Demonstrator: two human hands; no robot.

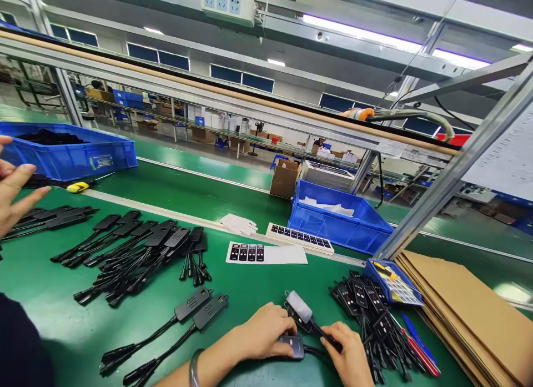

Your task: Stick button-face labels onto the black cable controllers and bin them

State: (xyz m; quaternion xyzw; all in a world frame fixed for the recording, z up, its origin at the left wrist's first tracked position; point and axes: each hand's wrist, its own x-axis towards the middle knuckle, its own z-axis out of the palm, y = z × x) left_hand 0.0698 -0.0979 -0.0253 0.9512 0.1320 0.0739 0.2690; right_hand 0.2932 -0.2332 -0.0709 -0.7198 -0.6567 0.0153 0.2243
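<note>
My left hand (pixel 266 331), with a bracelet on its wrist, is closed on a small black controller box (pixel 296 347) with a cable. The fingers of my right hand (pixel 348 353) are wrapped round the black cable (pixel 322 334) of another controller box (pixel 298 306), whose top looks pale and shiny. That box lies just beyond my left fingers. To the left, two black controllers (pixel 210 312) with cables rest side by side on the green table. A pile of labelled black controllers (pixel 366 301) is to the right of my right hand.
Unlabelled controllers (pixel 156 234) are heaped left. A label sheet (pixel 287 255), a label stack (pixel 297 237) and a white glove (pixel 239 224) lie ahead. Blue bins (pixel 341 223) stand beyond. Cardboard sheets (pixel 466 298) and a screwdriver (pixel 420 351) are right. Another person's hand (pixel 16 187) shows left.
</note>
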